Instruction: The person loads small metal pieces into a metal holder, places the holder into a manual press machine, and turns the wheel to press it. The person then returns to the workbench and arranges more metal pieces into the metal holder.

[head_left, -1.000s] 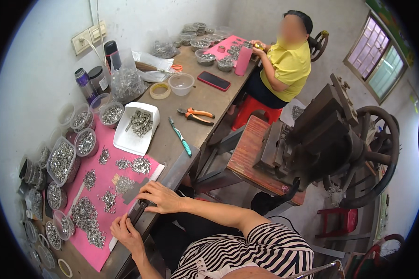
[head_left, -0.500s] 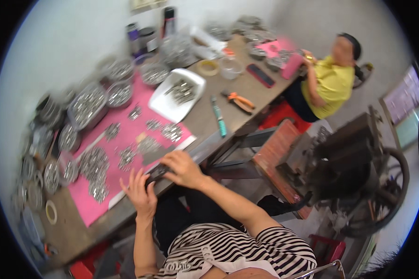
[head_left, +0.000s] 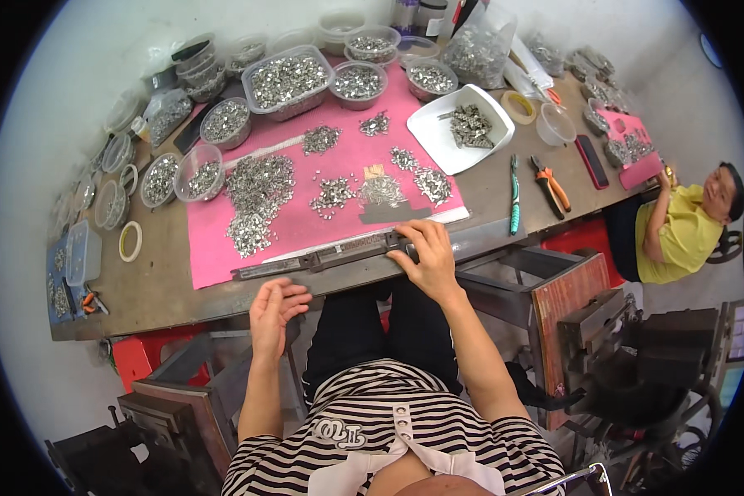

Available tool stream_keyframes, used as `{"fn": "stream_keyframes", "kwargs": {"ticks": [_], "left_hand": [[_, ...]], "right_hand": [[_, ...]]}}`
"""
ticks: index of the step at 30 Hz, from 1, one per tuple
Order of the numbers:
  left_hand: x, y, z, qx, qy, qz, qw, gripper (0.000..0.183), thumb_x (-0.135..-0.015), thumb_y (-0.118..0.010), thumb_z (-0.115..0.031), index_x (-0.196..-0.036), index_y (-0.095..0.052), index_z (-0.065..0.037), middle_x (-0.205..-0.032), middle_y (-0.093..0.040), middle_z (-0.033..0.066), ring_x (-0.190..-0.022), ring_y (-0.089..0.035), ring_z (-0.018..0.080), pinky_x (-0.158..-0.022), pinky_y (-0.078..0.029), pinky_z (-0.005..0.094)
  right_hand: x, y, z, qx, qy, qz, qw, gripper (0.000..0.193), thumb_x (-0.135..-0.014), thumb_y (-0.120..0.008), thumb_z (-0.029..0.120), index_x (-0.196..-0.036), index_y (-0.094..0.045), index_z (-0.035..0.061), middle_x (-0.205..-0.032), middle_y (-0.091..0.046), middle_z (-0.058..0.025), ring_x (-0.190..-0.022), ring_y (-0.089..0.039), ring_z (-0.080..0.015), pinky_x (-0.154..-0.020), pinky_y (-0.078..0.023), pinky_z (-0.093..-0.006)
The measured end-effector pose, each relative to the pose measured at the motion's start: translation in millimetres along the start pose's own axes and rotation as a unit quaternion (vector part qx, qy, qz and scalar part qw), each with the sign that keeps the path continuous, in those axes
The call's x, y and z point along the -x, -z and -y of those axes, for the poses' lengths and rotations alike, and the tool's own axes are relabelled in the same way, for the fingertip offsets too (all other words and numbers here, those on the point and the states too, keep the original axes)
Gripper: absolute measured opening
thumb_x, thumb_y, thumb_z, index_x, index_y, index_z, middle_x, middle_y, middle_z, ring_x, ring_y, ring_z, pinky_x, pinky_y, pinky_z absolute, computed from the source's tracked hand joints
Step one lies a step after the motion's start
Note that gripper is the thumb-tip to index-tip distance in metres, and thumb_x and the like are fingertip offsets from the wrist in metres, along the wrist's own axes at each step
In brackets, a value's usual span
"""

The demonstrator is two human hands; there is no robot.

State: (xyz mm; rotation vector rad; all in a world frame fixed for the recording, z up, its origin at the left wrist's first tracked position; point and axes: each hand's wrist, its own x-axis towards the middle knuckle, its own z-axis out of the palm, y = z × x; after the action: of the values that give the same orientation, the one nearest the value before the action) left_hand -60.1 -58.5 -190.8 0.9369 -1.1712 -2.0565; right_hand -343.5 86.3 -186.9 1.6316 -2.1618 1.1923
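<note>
A long dark metal bar [head_left: 322, 256] with raised blocks lies along the front edge of the pink sheet [head_left: 208, 269]. My right hand [head_left: 428, 258] pinches its right end between thumb and fingers. Below the bar's left part, my left hand [head_left: 278, 312] is apart from it, palm turned inward, fingers loosely spread with nothing in them. Just beyond the bar lie a flat grey plate [head_left: 395, 213] and a heap of thin silvery pieces [head_left: 383, 190]. A large pile of small metal parts [head_left: 258, 192] spreads over the sheet's left side, with smaller heaps near the middle.
Plastic tubs [head_left: 288, 78] of metal parts line the back. Toward the right are a white tray [head_left: 438, 128], a teal-handled tool [head_left: 515, 194], orange-handled pliers [head_left: 551, 188] and a phone [head_left: 592, 163]. A person in yellow [head_left: 686, 223] sits far right. Machines [head_left: 636, 364] stand below the table's level.
The view has swung round and levelled over the table. Both hands were close together at the dark metal bar; now my left hand is off it and my right hand holds its right end.
</note>
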Motion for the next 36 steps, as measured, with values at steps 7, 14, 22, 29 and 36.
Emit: {"fn": "stream_keyframes", "kwargs": {"ticks": [7,14,22,29,36], "left_hand": [[-23.0,-54.6,0.4,-0.410,-0.367,0.001,0.835,0.028,-0.090,-0.076,-0.014,-0.115,-0.066,-0.005,-0.106,-0.069,0.0094,-0.096,-0.064,0.0255,-0.086,-0.047,0.0379],[-51.7,-75.0,5.0,-0.548,-0.428,0.015,0.719,0.064,-0.083,-0.082,-0.029,-0.137,-0.055,-0.006,-0.122,-0.061,0.0101,-0.113,-0.054,0.0285,-0.103,-0.032,0.0476],[-52.8,-73.1,13.4,-0.554,-0.426,-0.004,0.715,0.065,-0.082,-0.084,-0.027,-0.137,-0.056,-0.006,-0.118,-0.061,0.0094,-0.111,-0.055,0.0284,-0.104,-0.033,0.0485],[-52.9,-72.5,14.1,-0.553,-0.428,-0.003,0.715,0.064,-0.082,-0.084,-0.027,-0.135,-0.057,-0.006,-0.117,-0.062,0.0097,-0.111,-0.055,0.0285,-0.105,-0.033,0.0498],[-54.7,-71.9,14.5,-0.559,-0.434,-0.008,0.706,0.060,-0.082,-0.083,-0.028,-0.132,-0.059,-0.007,-0.118,-0.063,0.0092,-0.112,-0.056,0.0283,-0.105,-0.033,0.0503]], "right_hand": [[-6.6,10.9,3.9,-0.005,-0.005,0.027,1.000,0.043,-0.076,-0.085,0.019,-0.114,-0.069,0.0063,-0.116,-0.065,-0.0093,-0.108,-0.059,-0.0294,-0.095,-0.043,-0.0418],[-35.7,6.0,2.8,0.058,0.114,0.052,0.990,0.019,-0.083,-0.076,0.009,-0.100,-0.070,0.0064,-0.096,-0.069,-0.0047,-0.091,-0.064,-0.0233,-0.094,-0.041,-0.0421],[-50.6,6.7,-6.3,0.100,0.289,0.125,0.944,0.022,-0.078,-0.071,0.004,-0.098,-0.064,0.0018,-0.088,-0.060,-0.0091,-0.082,-0.060,-0.0266,-0.091,-0.049,-0.0457],[-111.1,51.0,-42.1,0.141,0.180,-0.117,0.966,0.016,-0.083,-0.070,0.006,-0.098,-0.065,0.0068,-0.089,-0.065,-0.0076,-0.085,-0.063,-0.0289,-0.082,-0.046,-0.0440],[-49.9,48.4,-65.8,0.062,-0.046,0.004,0.997,0.010,-0.087,-0.069,0.004,-0.096,-0.070,0.0083,-0.086,-0.064,-0.0064,-0.079,-0.062,-0.0272,-0.079,-0.043,-0.0395]]}}
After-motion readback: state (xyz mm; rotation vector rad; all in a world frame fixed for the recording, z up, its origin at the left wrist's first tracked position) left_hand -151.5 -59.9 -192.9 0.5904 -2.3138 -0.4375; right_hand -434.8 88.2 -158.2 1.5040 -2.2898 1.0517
